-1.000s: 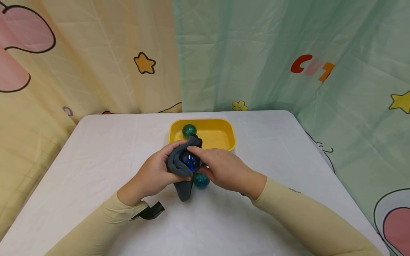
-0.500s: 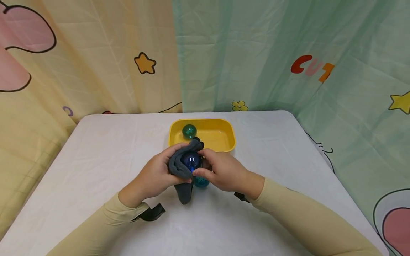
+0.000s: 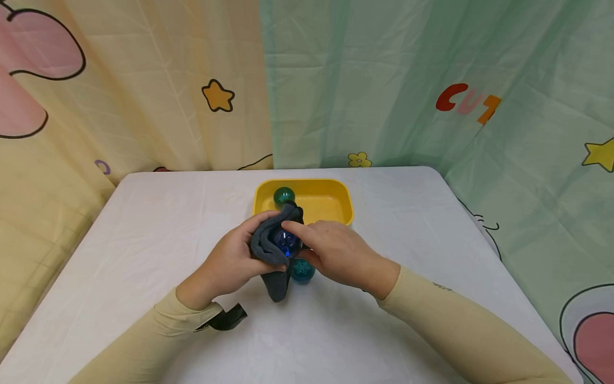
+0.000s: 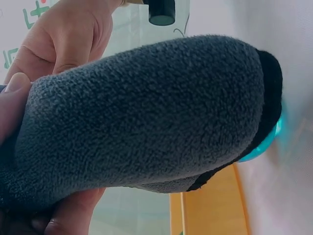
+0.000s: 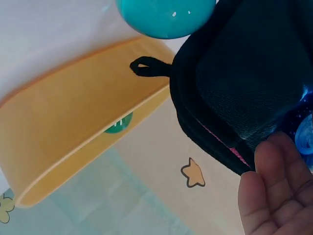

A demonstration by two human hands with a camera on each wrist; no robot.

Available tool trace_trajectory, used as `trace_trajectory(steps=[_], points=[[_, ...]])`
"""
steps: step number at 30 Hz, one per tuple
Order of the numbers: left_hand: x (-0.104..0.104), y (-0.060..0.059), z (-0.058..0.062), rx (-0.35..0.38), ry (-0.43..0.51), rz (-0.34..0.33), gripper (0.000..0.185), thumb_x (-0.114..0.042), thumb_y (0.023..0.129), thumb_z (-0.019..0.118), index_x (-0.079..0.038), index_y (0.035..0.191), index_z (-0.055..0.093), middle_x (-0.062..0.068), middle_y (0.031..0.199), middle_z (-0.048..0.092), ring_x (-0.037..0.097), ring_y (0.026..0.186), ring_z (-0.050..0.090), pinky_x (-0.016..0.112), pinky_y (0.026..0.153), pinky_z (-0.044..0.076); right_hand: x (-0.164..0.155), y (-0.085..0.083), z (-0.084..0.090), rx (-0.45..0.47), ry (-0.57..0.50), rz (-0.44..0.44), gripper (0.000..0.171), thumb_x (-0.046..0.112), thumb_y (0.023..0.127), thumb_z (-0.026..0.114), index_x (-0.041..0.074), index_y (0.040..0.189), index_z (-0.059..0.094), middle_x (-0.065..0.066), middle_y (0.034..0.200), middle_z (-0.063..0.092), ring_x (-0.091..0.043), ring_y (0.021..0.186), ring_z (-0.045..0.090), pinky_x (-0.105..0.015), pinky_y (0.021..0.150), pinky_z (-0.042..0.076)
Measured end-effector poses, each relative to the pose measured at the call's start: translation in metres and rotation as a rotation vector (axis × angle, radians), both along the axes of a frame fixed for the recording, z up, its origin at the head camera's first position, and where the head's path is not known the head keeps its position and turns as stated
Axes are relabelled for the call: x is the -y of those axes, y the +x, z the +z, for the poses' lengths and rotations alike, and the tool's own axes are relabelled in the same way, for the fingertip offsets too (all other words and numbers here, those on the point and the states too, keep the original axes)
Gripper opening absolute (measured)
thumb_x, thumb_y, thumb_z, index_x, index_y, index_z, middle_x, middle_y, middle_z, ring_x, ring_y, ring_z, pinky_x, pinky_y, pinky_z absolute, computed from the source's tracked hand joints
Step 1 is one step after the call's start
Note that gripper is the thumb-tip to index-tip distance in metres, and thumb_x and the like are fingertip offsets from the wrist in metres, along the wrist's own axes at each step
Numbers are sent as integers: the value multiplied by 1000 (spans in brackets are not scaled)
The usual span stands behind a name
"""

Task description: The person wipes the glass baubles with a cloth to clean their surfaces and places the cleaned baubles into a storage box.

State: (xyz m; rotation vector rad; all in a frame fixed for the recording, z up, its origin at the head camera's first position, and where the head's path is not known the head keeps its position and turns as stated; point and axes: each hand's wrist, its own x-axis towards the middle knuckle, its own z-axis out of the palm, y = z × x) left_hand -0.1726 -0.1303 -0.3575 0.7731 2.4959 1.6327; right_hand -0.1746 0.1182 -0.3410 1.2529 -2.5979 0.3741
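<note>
fuzzy grey cloth (image 3: 271,250) gripped by left hand (image 3: 230,261) fingers, right hand (image 3: 336,250) fingers pinching glossy blue ball (image 3: 286,241)

Looks like a staged play corner: pastel yellow and green cartoon-printed curtains (image 3: 384,80) hung behind a white-clothed table (image 3: 144,240) bearing a yellow plastic tray (image 3: 331,202).
</note>
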Motion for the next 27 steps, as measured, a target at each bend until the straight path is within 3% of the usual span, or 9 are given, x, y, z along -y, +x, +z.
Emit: trace_trajectory(steps=[3, 10, 13, 17, 19, 22, 27], points=[[-1, 0, -1, -3, -4, -5, 84, -13, 80, 94, -20, 152, 51, 8, 149, 62, 28, 134, 61, 45, 106, 57, -1, 0, 0, 21, -14, -10, 62, 26, 97, 78, 11, 150, 51, -2, 103, 77, -17, 85, 70, -29, 82, 61], [-3, 0, -4, -28, -22, -15, 85, -14, 79, 94, -19, 153, 51, 7, 148, 63, 27, 133, 62, 41, 104, 57, 3, 3, -3, 431, -165, -117, 57, 34, 101, 71, 3, 144, 49, 1, 95, 74, -8, 79, 64, -21, 71, 56], [-3, 0, -5, -43, -30, -8, 85, -14, 79, 94, -18, 152, 51, 7, 148, 63, 27, 132, 63, 38, 105, 57, 5, 3, -6, 496, -199, -133, 55, 34, 104, 67, 4, 146, 48, -2, 108, 75, -9, 88, 68, -24, 81, 60], [-2, -2, -5, -60, -18, 3, 86, -12, 78, 95, -16, 152, 51, 7, 147, 64, 26, 131, 64, 33, 105, 56, 5, 4, -7, 451, -190, -78, 68, 31, 104, 68, 4, 157, 35, -8, 135, 69, -15, 106, 73, -33, 94, 62], [-1, -2, -4, -51, -5, 8, 86, -12, 77, 95, -16, 151, 52, 7, 146, 64, 26, 130, 64, 31, 104, 56, 5, 4, -6, 382, -157, -50, 72, 27, 103, 70, 5, 160, 31, -10, 139, 68, -18, 109, 74, -35, 96, 62], [0, -2, -3, -31, 6, 11, 85, -12, 78, 95, -16, 151, 52, 9, 147, 63, 27, 129, 65, 28, 102, 56, 4, 3, -3, 246, -81, -38, 71, 23, 101, 73, 8, 160, 34, -9, 132, 72, -19, 107, 75, -35, 96, 62], [0, -2, -2, 3, 9, 8, 85, -12, 79, 94, -17, 151, 51, 10, 149, 61, 28, 129, 65, 34, 101, 59, 2, 1, -2, 50, -10, -14, 63, 23, 98, 76, 13, 153, 46, -3, 105, 78, -18, 88, 72, -32, 84, 62]])
